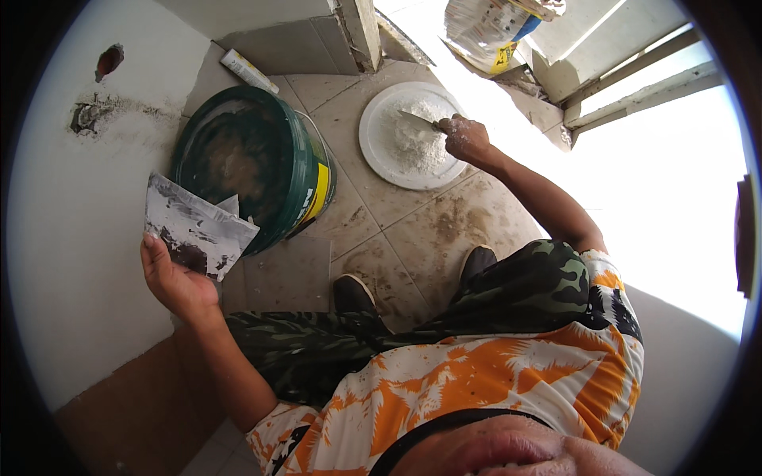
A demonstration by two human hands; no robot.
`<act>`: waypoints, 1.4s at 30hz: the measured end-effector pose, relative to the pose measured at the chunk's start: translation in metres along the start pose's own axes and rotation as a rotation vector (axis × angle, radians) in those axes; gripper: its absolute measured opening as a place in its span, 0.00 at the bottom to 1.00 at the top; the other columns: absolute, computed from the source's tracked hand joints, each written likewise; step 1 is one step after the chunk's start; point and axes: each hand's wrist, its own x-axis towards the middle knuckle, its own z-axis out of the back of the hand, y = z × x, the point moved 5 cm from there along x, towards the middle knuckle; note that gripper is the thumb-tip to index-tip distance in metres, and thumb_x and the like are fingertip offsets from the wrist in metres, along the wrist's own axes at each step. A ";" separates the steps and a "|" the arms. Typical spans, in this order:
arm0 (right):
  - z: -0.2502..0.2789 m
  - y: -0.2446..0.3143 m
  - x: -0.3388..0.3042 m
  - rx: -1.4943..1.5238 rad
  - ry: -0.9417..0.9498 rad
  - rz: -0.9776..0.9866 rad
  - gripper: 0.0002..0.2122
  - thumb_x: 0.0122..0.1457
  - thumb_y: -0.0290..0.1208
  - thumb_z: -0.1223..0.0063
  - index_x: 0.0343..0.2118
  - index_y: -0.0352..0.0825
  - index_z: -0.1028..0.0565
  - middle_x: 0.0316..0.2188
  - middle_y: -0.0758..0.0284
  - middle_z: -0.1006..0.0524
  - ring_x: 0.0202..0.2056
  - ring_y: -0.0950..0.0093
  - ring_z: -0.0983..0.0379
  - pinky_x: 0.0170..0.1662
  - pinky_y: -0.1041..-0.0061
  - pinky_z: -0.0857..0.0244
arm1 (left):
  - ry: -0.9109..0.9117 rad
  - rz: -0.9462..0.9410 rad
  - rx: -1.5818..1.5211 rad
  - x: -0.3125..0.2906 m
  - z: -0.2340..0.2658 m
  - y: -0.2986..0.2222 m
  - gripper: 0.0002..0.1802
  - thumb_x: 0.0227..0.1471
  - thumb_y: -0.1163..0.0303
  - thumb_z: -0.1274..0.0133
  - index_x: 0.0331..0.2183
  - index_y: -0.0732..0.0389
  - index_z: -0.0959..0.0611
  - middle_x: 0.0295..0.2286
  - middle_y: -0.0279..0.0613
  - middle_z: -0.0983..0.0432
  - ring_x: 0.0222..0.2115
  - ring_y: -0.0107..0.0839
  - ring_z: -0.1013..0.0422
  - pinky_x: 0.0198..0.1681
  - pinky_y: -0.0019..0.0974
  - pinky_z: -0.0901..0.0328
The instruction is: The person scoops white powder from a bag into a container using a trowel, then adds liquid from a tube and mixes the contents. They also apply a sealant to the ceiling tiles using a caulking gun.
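Note:
My right hand (pixel 467 141) is closed round the handle of a small pointed trowel (pixel 418 120). Its blade reaches over a mound of white powder (pixel 419 144), which lies on a round white lid-like tray (pixel 375 157) on the floor. With fingers and thumb, my left hand (pixel 181 287) grips the lower edge of a flat grey board (pixel 194 224) smeared with white and dark patches. That board is tilted beside the rim of a dark green bucket (pixel 295 159). A smaller light scrap (pixel 229 205) shows at the board's upper edge.
The bucket's lidded top bears brown smudges. Behind it lies a white tube (pixel 249 71). A partly wrapped sack (pixel 492 32) stands at the far right near wooden slats (pixel 635 99). The left wall (pixel 87 198) has holes. My shoes (pixel 355 297) rest on dusty tiles.

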 end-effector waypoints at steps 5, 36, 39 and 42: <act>-0.007 0.003 -0.017 0.045 0.001 -0.047 0.15 0.55 0.24 0.56 0.46 0.30 0.26 0.35 0.47 0.23 0.37 0.51 0.22 0.41 0.54 0.27 | -0.006 0.008 0.007 -0.001 -0.003 -0.001 0.22 0.64 0.64 0.48 0.51 0.71 0.25 0.49 0.47 0.27 0.50 0.36 0.31 0.57 0.40 0.38; 0.018 -0.022 0.018 -0.121 -0.170 0.000 0.17 0.50 0.25 0.51 0.40 0.52 0.17 0.38 0.67 0.20 0.35 0.62 0.22 0.36 0.62 0.26 | 0.045 0.172 -0.074 0.016 -0.019 0.031 0.22 0.64 0.61 0.49 0.53 0.66 0.25 0.52 0.41 0.28 0.53 0.35 0.33 0.60 0.45 0.41; 0.013 -0.013 0.015 -0.064 -0.096 0.105 0.15 0.51 0.25 0.50 0.36 0.53 0.15 0.34 0.68 0.20 0.36 0.64 0.22 0.37 0.61 0.29 | 0.018 0.199 -0.058 0.014 -0.027 0.031 0.22 0.64 0.61 0.49 0.53 0.66 0.25 0.52 0.41 0.28 0.53 0.36 0.33 0.59 0.45 0.41; 0.031 -0.013 0.004 -0.229 -0.127 0.116 0.13 0.51 0.26 0.49 0.33 0.53 0.15 0.32 0.70 0.20 0.37 0.66 0.23 0.39 0.63 0.33 | -0.007 0.213 -0.070 0.010 -0.021 0.030 0.22 0.64 0.61 0.49 0.53 0.66 0.25 0.52 0.41 0.28 0.53 0.37 0.33 0.59 0.46 0.40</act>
